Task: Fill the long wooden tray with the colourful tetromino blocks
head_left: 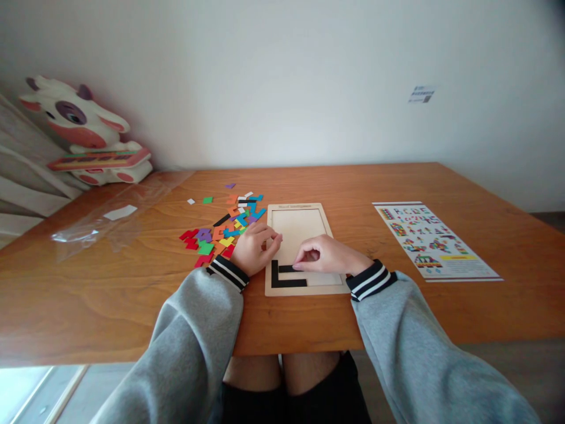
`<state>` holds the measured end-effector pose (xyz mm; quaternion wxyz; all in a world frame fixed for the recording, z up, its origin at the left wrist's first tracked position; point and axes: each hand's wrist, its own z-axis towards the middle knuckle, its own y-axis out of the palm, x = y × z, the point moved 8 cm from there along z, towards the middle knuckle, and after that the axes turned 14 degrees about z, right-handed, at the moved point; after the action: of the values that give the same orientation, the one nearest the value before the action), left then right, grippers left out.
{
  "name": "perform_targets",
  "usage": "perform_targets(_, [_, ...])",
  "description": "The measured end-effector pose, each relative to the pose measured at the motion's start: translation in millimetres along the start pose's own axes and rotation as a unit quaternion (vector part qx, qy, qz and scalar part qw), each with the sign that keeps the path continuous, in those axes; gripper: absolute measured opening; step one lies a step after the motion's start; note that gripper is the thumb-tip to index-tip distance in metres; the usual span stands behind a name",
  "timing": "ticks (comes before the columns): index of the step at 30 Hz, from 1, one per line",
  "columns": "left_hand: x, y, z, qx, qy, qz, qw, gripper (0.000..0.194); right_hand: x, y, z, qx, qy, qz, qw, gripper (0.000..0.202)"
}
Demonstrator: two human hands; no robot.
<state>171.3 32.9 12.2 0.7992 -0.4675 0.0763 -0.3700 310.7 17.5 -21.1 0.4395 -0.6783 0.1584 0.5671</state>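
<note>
Grey sleeves [194, 335] crossed our wooden table [468, 312]; our right hand [329, 253] pinched a black strip [285, 268] in the tray [329, 290] beneath it. Left of our half-curled left hand [252, 248], whose hold we couldn't tell, lay coloured pieces [205, 248]; beyond both hands rose a pale wall [282, 88], bare-looking and softly lit

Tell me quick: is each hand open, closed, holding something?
Left hand: loosely curled; whether it holds anything cannot be told.
Right hand: closed on a black puzzle bar.

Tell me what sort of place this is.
Likely a room in a home, judging by the cow toy, the curtain and the puzzle pieces on a wooden table.
</note>
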Motion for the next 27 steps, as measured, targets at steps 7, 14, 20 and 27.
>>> perform_targets(7, [1,9.3,-2,-0.040,0.014,-0.020,0.999,0.028,-10,3,2,-0.003,-0.063,-0.035,0.997,0.034])
perform_targets(14, [1,11.5,-2,-0.065,0.003,-0.023,0.998,0.032,-6,7,1,-0.008,-0.031,-0.017,0.999,0.037])
perform_targets(20, [1,13.2,-3,-0.067,0.010,-0.018,0.998,0.030,-5,7,1,0.007,-0.002,-0.010,1.000,0.040])
perform_targets(27, [-2,11.9,-3,-0.062,-0.003,-0.026,0.998,0.028,-2,10,0,-0.005,0.025,0.016,1.000,0.042])
